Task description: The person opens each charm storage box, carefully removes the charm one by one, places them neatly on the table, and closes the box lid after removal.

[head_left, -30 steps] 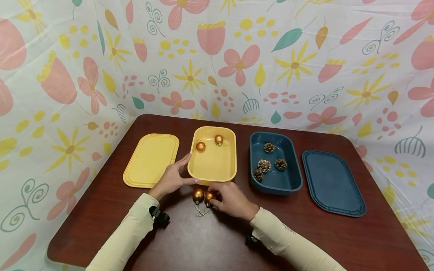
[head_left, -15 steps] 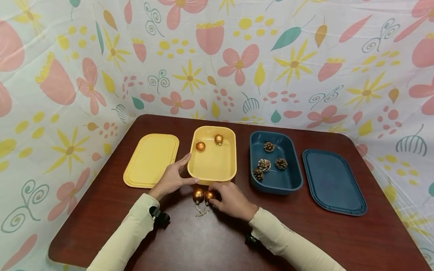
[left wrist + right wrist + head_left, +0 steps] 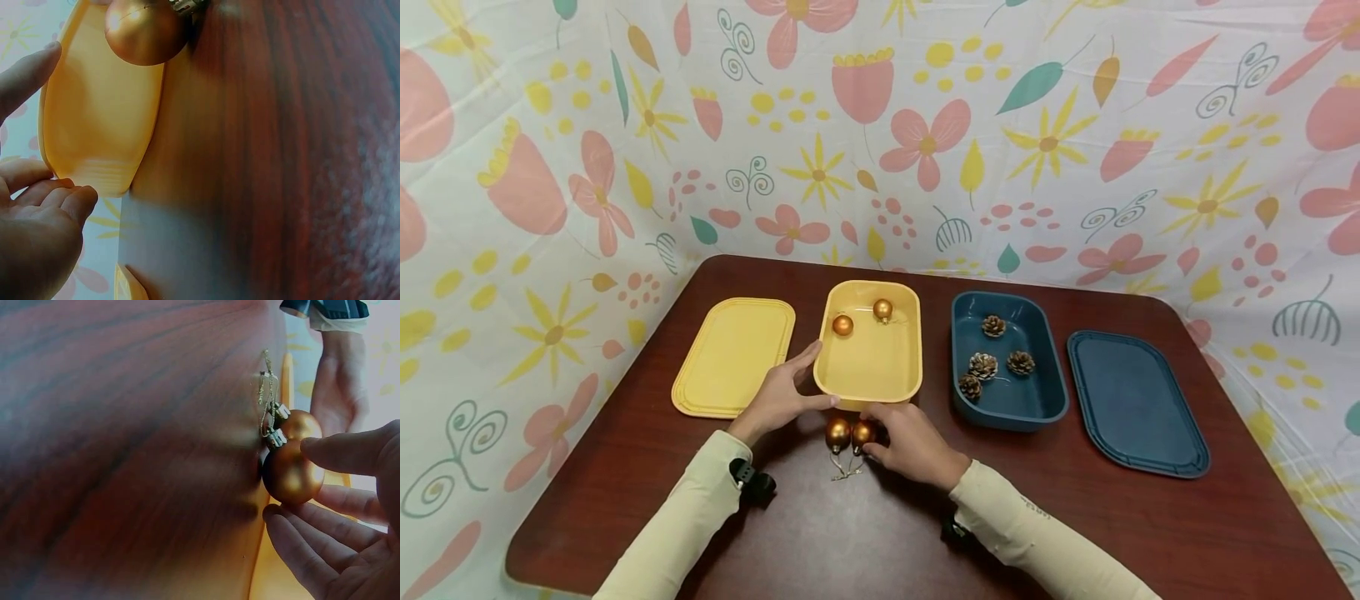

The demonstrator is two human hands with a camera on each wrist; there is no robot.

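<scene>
My left hand (image 3: 778, 396) touches the near left corner of a yellow plastic container (image 3: 868, 367), its thumb along the front wall and its fingers spread against the left side. In front of that container, my right hand (image 3: 917, 442) pinches a small gold bauble (image 3: 292, 475) between thumb and fingers. A second gold bauble (image 3: 838, 435) sits right beside it, and their gold hanging strings (image 3: 846, 471) lie on the table. Inside the container are an orange-gold bauble (image 3: 842, 325) and a gold bauble (image 3: 883, 310).
To the right stands a dark blue container (image 3: 1030, 408) holding several pine cones (image 3: 983, 366), with a blue lid (image 3: 1138, 404) beyond it. A yellow lid (image 3: 737, 358) lies at the left. A flowered cloth (image 3: 865, 167) hangs behind the brown table (image 3: 850, 550).
</scene>
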